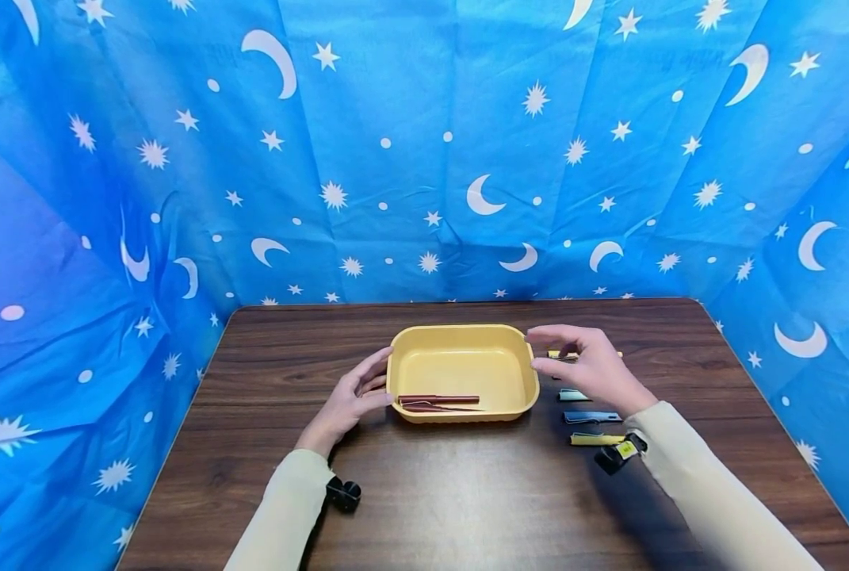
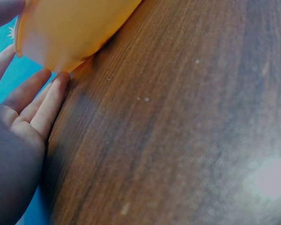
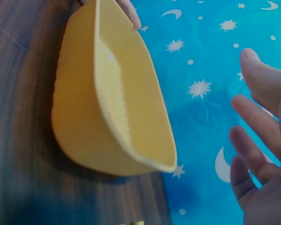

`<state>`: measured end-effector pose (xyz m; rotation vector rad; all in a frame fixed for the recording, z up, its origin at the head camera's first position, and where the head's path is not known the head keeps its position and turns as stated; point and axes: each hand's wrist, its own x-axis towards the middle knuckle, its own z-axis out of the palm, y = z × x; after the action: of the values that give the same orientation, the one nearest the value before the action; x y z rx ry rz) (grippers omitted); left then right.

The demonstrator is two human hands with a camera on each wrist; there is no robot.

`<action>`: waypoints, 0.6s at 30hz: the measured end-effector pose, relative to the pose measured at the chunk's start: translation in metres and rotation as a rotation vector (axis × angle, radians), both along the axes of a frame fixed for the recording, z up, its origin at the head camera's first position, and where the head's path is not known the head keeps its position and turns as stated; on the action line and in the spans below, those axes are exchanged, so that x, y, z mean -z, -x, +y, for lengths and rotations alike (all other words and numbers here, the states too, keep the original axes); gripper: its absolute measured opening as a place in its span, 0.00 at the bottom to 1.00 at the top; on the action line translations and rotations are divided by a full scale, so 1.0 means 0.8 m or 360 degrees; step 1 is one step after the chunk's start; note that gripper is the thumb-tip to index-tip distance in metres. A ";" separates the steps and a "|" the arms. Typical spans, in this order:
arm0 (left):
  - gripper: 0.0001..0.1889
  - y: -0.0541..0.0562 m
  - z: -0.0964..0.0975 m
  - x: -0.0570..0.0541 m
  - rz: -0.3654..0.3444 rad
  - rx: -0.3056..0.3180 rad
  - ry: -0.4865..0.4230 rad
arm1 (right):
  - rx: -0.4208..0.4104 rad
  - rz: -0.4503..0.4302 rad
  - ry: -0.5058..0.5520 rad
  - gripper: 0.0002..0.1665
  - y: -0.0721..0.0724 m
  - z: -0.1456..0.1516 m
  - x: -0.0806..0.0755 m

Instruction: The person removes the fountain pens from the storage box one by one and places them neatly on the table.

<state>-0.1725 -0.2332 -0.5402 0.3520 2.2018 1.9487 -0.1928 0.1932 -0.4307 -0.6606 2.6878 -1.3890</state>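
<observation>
A yellow plastic tray (image 1: 464, 373) stands on the table with two dark red pens (image 1: 439, 403) lying along its near side. My left hand (image 1: 349, 400) holds the tray's left end, thumb at the near rim and fingers against the outside wall. In the left wrist view its fingers (image 2: 50, 105) reach the underside edge of the tray. My right hand (image 1: 591, 366) is at the right end, fingers spread and slightly bent. The right wrist view shows a gap between these fingers (image 3: 257, 119) and the tray wall, with nothing held.
Right of the tray lie several capped pens in a column: a yellow one (image 1: 595, 439), a blue one (image 1: 591, 417), a pale green one (image 1: 572, 395) and another yellow one (image 1: 554, 354) partly behind my right hand. A blue star-and-moon cloth (image 1: 410, 174) hangs behind the wooden table (image 1: 424, 507).
</observation>
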 end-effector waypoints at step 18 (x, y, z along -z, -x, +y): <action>0.41 0.001 -0.001 0.004 0.0029 -0.0003 0.0037 | -0.0197 -0.0001 0.0032 0.25 0.031 -0.059 -0.017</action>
<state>-0.1730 -0.2336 -0.5432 0.3660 2.2350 1.9265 -0.2174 0.1461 -0.4168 -0.8126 2.5863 -1.3873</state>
